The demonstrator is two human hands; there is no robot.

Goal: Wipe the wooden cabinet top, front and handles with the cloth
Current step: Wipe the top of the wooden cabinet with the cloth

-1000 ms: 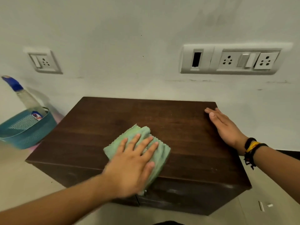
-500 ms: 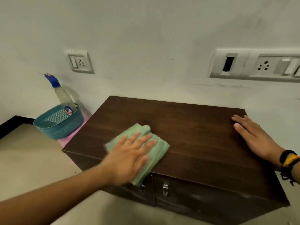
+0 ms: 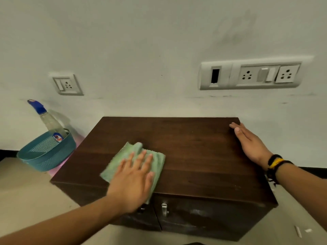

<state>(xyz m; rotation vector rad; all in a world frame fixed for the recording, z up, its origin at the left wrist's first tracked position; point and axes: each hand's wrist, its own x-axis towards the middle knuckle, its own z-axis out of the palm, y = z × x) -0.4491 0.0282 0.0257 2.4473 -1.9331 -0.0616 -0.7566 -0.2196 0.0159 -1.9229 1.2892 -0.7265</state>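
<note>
A low dark wooden cabinet (image 3: 194, 149) stands against the wall, seen from above and in front. A folded green cloth (image 3: 123, 160) lies on the left front part of its top, one corner hanging over the front edge. My left hand (image 3: 134, 181) presses flat on the cloth with fingers spread. My right hand (image 3: 249, 142) rests flat on the top's right rear edge, holding nothing. A metal handle (image 3: 164, 209) shows on the right door front; a second handle (image 3: 141, 208) is mostly hidden under my left hand.
A teal plastic basket (image 3: 46, 152) with a blue-capped spray bottle (image 3: 47, 119) sits on the floor left of the cabinet, over something pink. Socket plates (image 3: 251, 75) are on the wall above. Small white objects (image 3: 300, 230) lie on the floor at right.
My view has swung left and then partly back. My left hand with the cloth has slid slightly away from the front edge on the top. My right hand stays on the right edge.
</note>
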